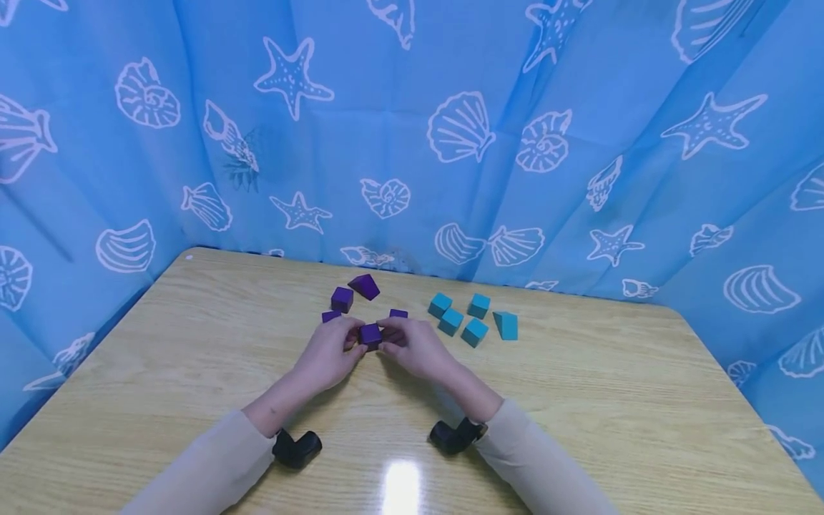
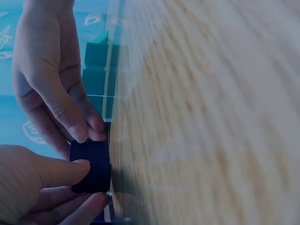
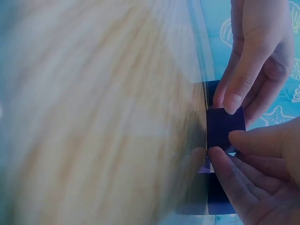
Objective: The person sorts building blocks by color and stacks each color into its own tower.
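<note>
- Purple cube [image 1: 370,335]: between both hands, toward the table's [image 1: 611,400] far edge.
- Left hand [image 1: 327,354]: grasping its left side.
- Right hand [image 1: 417,349]: grasping its right.

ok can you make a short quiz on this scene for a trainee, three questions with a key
1. True or false: the left hand and the right hand both hold the same purple cube.
2. Multiple choice: counting every shape, how many teal blocks show in the head view?
a) three
b) five
c) eight
3. Fill in the blank: in the head view, the teal wedge sits at the far ____ of the teal group.

Key: 1. true; 2. b; 3. right
</note>
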The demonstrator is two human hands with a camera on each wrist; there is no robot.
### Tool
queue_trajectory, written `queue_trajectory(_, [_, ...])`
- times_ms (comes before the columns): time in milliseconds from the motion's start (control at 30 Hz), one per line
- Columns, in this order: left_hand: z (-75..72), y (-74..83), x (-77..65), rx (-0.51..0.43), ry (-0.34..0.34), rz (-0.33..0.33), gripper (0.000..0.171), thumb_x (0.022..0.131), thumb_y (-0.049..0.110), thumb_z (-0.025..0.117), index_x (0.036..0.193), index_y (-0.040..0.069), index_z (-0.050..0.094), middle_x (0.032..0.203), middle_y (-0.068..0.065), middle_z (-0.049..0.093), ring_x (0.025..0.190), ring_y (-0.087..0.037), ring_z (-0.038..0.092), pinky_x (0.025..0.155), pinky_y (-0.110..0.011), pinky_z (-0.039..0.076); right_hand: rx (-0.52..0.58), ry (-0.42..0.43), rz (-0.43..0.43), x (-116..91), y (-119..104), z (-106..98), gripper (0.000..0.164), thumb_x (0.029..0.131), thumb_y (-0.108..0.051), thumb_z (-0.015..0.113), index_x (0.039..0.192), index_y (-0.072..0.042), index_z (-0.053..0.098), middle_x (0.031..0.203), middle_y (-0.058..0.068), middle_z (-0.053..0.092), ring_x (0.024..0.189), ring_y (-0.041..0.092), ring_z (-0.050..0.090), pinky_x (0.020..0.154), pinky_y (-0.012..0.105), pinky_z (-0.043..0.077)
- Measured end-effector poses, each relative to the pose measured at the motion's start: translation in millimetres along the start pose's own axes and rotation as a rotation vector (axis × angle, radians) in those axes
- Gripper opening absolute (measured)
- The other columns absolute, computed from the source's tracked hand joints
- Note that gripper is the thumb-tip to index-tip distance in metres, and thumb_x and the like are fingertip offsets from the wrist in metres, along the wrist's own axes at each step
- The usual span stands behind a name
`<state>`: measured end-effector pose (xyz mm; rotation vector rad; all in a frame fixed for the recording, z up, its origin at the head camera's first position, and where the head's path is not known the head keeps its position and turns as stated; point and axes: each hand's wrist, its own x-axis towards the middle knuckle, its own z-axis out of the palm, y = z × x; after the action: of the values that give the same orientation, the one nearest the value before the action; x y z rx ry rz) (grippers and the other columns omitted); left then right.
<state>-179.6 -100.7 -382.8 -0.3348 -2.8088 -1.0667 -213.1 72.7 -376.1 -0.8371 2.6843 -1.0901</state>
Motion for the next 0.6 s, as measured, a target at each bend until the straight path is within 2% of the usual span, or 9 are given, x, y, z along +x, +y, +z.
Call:
queue_trajectory(233, [-2.5,2.2,-3.3,-0.056,0.003,-0.011,0.028,0.085,0.000,0.069,0.112,-0.005,0.063,0.103,-0.017,0.065,0.096,-0.027,0.064,0.084,-0.035,0.058,0.058,0.012,0.022,0.4,-1.0,0.9,0.030,0.090,-0.004,0.064,0.119,0.001,0.062,0.102,0.015,0.070,0.090,0.024,0.069,0.076,0.026,0.059])
queue_trajectory(433, [-6.8,3.5,-7.2,-0.047,0.011,0.028,0.029,0.086,0.001,0.069,0.114,-0.002,0.063,0.108,-0.016,0.065,0.098,-0.027,0.065,0.086,-0.037,0.058,0.136,0.030,0.046,-2.1,-3.0,0.0,0.029,0.087,-0.005,0.069,0.115,0.000,0.063,0.102,0.014,0.070,0.090,0.023,0.069,0.077,0.024,0.059])
queue_trajectory(600, [-11.4,2.6,-10.2,-0.056,-0.013,0.066,0.030,0.087,0.002,0.068,0.116,-0.001,0.062,0.112,-0.016,0.065,0.104,-0.029,0.064,0.090,-0.038,0.056,0.184,0.041,0.049,-3.9,-5.7,-2.4,0.030,0.083,-0.009,0.074,0.109,-0.001,0.063,0.101,0.013,0.069,0.089,0.021,0.069,0.077,0.024,0.059])
